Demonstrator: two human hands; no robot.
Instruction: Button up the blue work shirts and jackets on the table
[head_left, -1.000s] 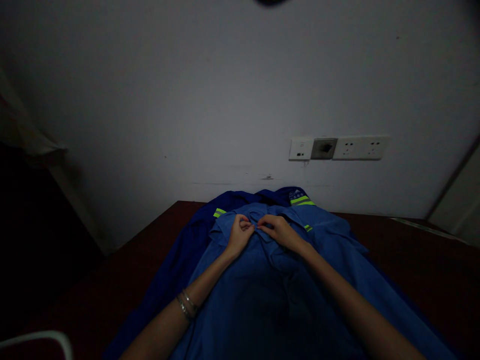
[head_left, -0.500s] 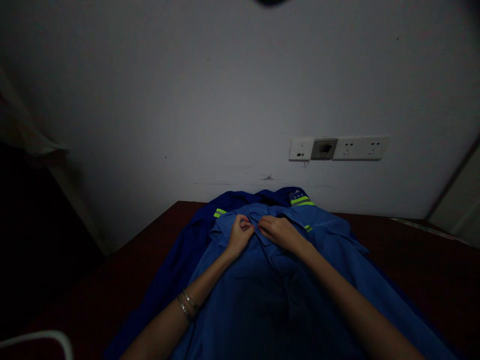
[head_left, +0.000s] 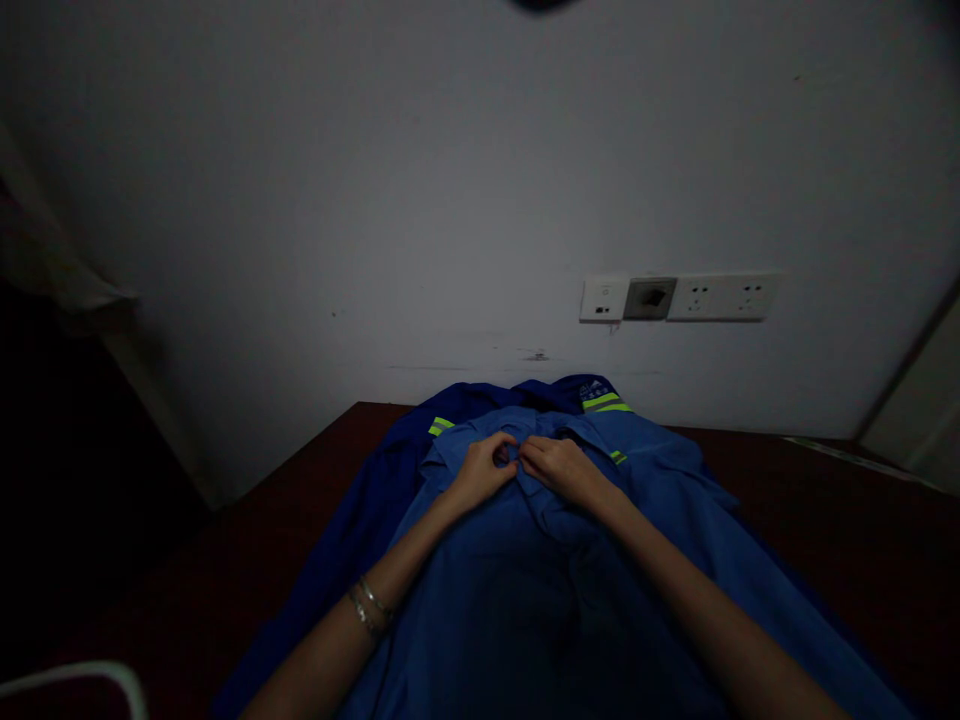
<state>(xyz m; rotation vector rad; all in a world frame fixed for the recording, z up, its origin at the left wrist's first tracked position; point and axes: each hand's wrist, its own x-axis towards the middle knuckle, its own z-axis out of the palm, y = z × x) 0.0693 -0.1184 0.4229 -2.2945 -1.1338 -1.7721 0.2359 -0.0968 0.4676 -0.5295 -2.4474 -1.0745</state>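
A blue shirt (head_left: 517, 590) lies spread lengthwise on a dark red-brown table (head_left: 847, 540), collar end toward the wall. Under it lies a darker blue garment with lime-green stripes (head_left: 604, 400). My left hand (head_left: 484, 468) and my right hand (head_left: 559, 465) meet near the collar, each with fingers pinched closed on the shirt's fabric at the front opening. Thin bracelets (head_left: 369, 607) circle my left wrist.
A grey-white wall stands right behind the table, with a row of sockets and switches (head_left: 679, 298) at the right. A white curved rim (head_left: 90, 675) shows at the lower left. The left side of the room is dark.
My left hand has shifted slightly right and up, closer to my right hand at the collar. The shirt has barely moved.
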